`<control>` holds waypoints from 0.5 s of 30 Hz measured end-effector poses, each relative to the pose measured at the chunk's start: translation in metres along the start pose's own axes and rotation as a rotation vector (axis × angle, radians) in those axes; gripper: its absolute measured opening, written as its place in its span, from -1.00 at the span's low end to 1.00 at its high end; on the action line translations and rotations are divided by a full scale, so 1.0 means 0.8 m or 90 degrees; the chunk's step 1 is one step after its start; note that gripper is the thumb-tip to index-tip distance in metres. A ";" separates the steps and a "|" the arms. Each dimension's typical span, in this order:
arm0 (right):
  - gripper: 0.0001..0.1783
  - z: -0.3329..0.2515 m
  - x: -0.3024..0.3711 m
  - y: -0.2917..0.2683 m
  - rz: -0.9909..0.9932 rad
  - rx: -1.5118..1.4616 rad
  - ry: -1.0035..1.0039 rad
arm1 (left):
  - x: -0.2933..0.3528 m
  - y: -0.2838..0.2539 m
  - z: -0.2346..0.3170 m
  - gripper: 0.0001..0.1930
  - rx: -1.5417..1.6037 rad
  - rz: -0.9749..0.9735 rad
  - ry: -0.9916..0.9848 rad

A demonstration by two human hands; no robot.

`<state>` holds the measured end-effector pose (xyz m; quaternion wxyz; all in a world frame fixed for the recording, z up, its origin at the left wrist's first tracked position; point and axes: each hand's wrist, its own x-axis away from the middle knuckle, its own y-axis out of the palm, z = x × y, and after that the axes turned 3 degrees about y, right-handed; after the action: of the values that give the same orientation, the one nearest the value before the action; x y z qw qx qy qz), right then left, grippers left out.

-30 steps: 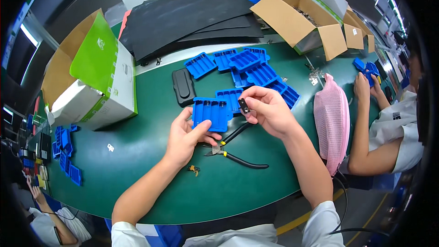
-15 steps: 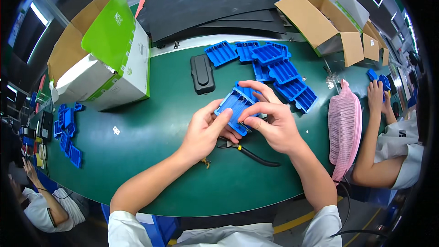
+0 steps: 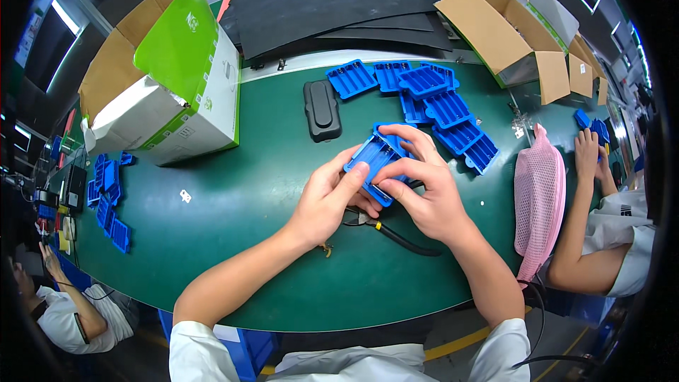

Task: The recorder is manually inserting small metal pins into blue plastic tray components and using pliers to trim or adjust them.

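Note:
A blue plastic battery holder [image 3: 380, 147] with long slots is held up over the table between my two hands. My left hand [image 3: 327, 201] grips its left side, thumb on top and fingers underneath. At its right side, my right hand [image 3: 431, 194] is closed, with thumb and forefinger pinched at the near end and other fingers over the far edge. Whether a small part sits in that pinch is hidden. Below the holder lie pliers [image 3: 404, 242] with black and yellow handles, partly covered by my hands. A small brass-coloured piece [image 3: 327, 249] lies by my left wrist.
Beyond my hands are a black oblong case [image 3: 322, 111] and several blue holders [image 3: 449, 110]. An open green-and-white carton [image 3: 212, 110] stands left, cardboard boxes [image 3: 488, 28] back right, black sheets [image 3: 332, 7] behind. A pink mesh pouch [image 3: 540, 205] separates me from a co-worker's hands [image 3: 588, 155].
The whole view has shifted slightly, so the table things appear a little further right. My hands still hold the blue battery holder, with the right thumb and forefinger at its near end.

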<state>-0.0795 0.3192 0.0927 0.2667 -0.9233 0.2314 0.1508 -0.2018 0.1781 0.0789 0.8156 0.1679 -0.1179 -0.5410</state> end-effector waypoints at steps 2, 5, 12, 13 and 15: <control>-0.93 -0.001 0.001 0.002 0.022 0.001 0.027 | -0.001 -0.002 -0.003 -0.52 -0.002 -0.006 0.004; -0.92 0.000 0.002 0.004 0.037 -0.003 0.038 | -0.001 -0.003 -0.004 -0.51 -0.003 -0.012 0.005; -0.91 0.004 0.002 0.005 0.036 -0.014 0.018 | -0.003 -0.003 -0.002 -0.53 0.041 -0.016 -0.010; -0.90 0.005 0.001 0.006 0.040 -0.009 0.014 | -0.003 -0.004 -0.003 -0.53 0.041 -0.016 -0.010; -0.90 0.006 0.000 0.008 0.044 -0.006 0.009 | -0.003 -0.007 -0.005 -0.54 0.062 -0.019 -0.003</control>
<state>-0.0833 0.3169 0.0861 0.2557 -0.9170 0.2641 0.1546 -0.2058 0.1790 0.0728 0.7980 0.2075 -0.1435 -0.5473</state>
